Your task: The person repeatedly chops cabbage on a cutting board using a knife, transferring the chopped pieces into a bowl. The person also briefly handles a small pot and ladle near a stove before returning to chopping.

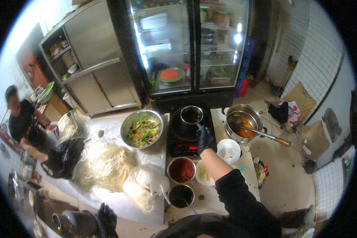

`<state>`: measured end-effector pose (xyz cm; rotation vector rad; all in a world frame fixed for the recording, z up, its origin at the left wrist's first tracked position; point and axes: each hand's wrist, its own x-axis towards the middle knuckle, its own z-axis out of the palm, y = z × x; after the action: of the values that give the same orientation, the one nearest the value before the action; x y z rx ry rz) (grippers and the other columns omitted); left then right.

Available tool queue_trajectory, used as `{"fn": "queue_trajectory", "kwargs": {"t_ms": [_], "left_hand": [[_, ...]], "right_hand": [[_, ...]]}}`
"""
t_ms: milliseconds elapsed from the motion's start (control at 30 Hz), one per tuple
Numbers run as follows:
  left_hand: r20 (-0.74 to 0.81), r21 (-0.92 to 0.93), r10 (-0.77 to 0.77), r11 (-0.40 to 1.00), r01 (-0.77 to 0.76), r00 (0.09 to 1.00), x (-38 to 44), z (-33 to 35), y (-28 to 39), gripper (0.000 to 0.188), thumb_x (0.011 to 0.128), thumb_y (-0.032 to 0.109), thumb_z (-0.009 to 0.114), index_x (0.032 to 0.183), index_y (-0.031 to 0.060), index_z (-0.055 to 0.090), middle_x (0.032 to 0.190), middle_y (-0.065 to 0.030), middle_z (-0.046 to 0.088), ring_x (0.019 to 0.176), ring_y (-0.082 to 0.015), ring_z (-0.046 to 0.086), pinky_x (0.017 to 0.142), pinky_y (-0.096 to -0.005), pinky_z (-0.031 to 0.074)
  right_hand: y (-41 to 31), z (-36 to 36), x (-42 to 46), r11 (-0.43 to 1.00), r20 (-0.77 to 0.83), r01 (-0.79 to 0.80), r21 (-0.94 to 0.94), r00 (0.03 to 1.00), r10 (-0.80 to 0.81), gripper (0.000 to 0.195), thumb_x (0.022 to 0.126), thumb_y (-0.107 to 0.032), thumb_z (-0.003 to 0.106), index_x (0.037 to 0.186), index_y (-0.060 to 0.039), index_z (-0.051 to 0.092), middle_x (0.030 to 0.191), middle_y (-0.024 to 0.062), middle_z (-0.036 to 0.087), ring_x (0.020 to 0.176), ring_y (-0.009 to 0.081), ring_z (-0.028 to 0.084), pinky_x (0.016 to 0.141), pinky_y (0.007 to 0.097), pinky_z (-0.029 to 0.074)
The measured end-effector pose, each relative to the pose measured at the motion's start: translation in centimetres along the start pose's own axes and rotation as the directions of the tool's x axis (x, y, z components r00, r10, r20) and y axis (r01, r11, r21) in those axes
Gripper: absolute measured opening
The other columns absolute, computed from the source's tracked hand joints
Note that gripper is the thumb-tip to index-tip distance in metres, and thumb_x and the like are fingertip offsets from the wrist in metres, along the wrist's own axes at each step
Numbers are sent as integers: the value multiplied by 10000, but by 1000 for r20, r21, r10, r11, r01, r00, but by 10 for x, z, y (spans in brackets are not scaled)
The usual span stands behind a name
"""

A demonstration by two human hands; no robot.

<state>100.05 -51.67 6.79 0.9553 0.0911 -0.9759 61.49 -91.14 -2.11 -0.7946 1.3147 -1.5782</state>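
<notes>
My right hand (206,138), in a black glove, reaches over the induction cooktop (180,148), its fingers close to the rim of a small metal bowl (191,114) there; whether they grip it is unclear. My left hand (107,218), also black-gloved, is low at the left beside the table, its fingers loosely spread and holding nothing visible. Left of the cooktop stands a steel bowl of mixed cut vegetables (144,131). Below it are a bowl of red paste (181,170) and a bowl of dark liquid (181,196) with a utensil. Partly behind my forearm sits a bowl of pale food (203,172).
A steel pot of reddish broth (244,120) holds a wooden-handled ladle, beside an empty white bowl (228,151). Plastic-covered pale food (107,166) and a plastic bag (145,187) lie on the left table. A person (25,122) stands far left. A glass-door refrigerator (193,44) stands behind the cooktop.
</notes>
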Motion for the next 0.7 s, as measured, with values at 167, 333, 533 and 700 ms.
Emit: {"fn": "queue_trajectory", "kwargs": {"t_ms": [167,333,533,700], "left_hand": [[71,-280,-65,956,82,995,-47,-123,-41,220,864,223,467,909,77,626,797,-7,629,699,-135,559,636,-291,470],[-183,-198,-76,979,39,980,-98,-117,-93,192,865,172,432,724,155,560,650,24,581,597,-132,542,558,-278,442],[-231,-9,-22,1000,20,973,-127,-129,-132,169,828,156,418,729,123,551,643,-22,552,598,-149,524,528,-266,424],[-170,-21,-64,998,61,983,-126,-134,-152,166,826,159,414,786,112,568,706,-43,582,673,-164,551,591,-273,441]], "right_hand": [[3,-17,49,971,39,-130,203,991,125,405,906,-362,469,706,-40,613,622,26,565,581,151,522,529,300,399],[22,-39,91,913,177,220,-344,970,-167,327,904,-266,446,760,-25,613,653,80,582,609,204,540,600,357,416],[-30,-73,91,459,706,827,-323,534,-465,189,856,-108,469,935,-28,621,903,160,611,838,311,575,740,388,452],[-41,-94,104,275,923,933,-232,300,-240,202,818,-80,530,996,-30,611,944,183,595,920,347,552,741,407,459]]}}
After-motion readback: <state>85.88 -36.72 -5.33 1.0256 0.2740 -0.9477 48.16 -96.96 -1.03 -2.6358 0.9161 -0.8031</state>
